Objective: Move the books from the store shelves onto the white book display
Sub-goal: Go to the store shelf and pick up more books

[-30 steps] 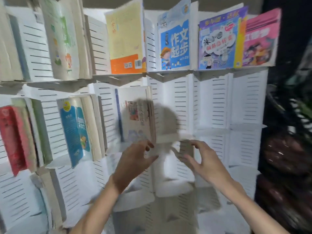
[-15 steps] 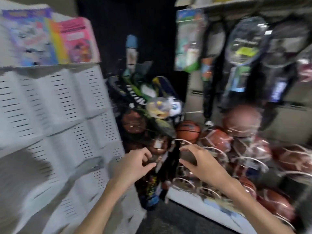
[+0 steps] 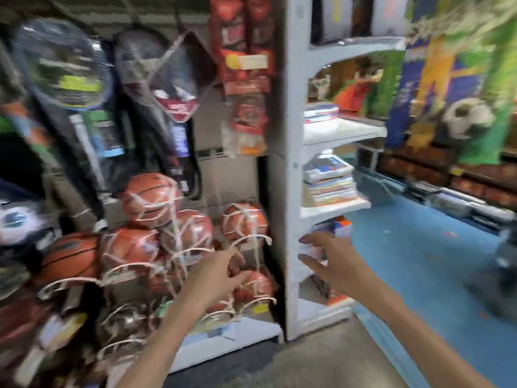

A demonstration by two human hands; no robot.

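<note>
- My view has swung right since a moment ago: the white display is gone from sight, and the white store shelves (image 3: 291, 169) now stand ahead of me.
- My left hand (image 3: 215, 278) is out in front of the netted basketballs (image 3: 151, 197), fingers loosely curled, holding nothing.
- My right hand (image 3: 333, 261) reaches toward the lower shelves with fingers spread, also holding nothing.
- A stack of books (image 3: 330, 182) lies flat on a middle shelf, above my right hand.
- Racquets (image 3: 64, 65) hang on the wall to the left; everything is blurred.
</note>
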